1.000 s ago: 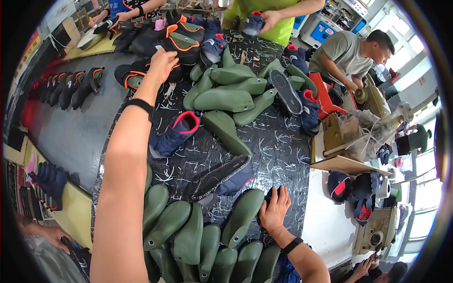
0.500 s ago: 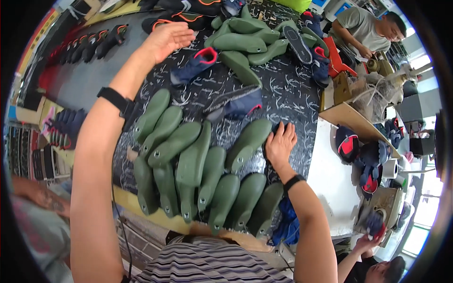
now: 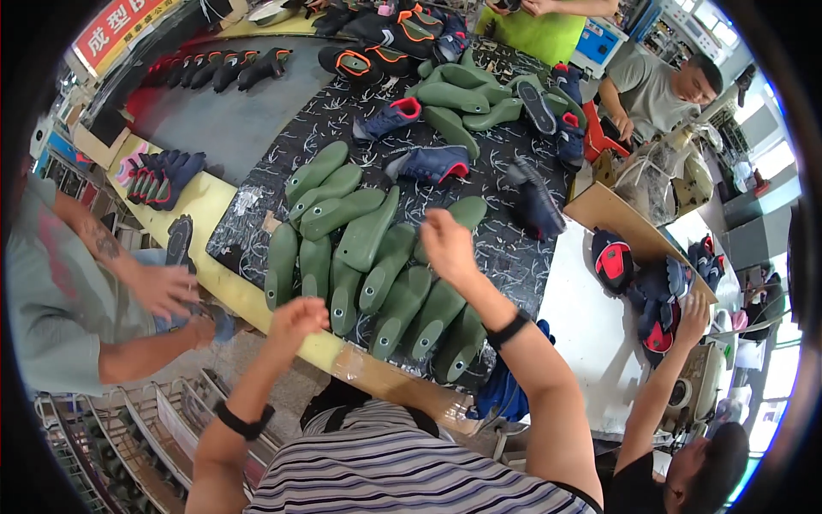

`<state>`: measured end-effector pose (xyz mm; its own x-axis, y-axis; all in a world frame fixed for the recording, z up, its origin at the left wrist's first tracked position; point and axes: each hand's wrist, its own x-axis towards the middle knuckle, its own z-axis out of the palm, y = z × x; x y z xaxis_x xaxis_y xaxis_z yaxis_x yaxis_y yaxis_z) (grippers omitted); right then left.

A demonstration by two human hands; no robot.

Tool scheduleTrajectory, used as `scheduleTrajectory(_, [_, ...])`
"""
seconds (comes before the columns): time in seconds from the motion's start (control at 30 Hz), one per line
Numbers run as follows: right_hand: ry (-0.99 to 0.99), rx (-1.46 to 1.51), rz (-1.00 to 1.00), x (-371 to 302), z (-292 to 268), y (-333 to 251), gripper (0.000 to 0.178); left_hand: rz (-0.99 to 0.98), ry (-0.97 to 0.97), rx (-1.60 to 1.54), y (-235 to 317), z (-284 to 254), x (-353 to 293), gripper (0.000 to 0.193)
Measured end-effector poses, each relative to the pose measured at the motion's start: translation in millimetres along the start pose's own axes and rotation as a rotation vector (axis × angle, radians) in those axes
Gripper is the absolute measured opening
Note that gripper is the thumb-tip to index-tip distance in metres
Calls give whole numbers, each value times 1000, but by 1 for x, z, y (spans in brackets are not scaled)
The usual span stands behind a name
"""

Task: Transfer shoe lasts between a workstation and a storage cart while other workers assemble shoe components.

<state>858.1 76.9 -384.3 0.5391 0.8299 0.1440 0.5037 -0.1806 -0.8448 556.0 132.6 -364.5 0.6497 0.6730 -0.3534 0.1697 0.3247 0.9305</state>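
Observation:
My left hand (image 3: 298, 322) is closed at the table's near edge, beside the heel ends of the front lasts, and nothing shows in it. My right hand (image 3: 449, 246) is a closed fist over the row of green shoe lasts (image 3: 370, 236), partly covering one last (image 3: 467, 212); I see nothing in it either. Each wrist wears a dark band. Beyond the lasts lie a navy shoe with red lining (image 3: 437, 163) and another such shoe (image 3: 384, 121). To the right of my right hand is a dark navy shoe (image 3: 536, 202), blurred and tilted.
A pile of green lasts (image 3: 467, 92) lies at the far side with orange-trimmed black shoes (image 3: 399, 38). Navy shoes (image 3: 169, 178) line the left edge. A white table (image 3: 582, 343) adjoins on the right. Co-workers stand left, far and right; one hand (image 3: 163, 289) is near the left edge.
My left hand has come down from the far left to the near edge, and my right hand has shifted left over the lasts. Both have closed. A blurred navy shoe has appeared at right.

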Motion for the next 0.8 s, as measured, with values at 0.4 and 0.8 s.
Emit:
scheduleTrajectory(0.4, [-113,52,573,93,68,27,35,-112,12,-103,-90,56,-96,25])
scheduleTrajectory(0.8, [-35,922,691,-16,-59,24,32,-194,55,-31,-94,21,-77,21])
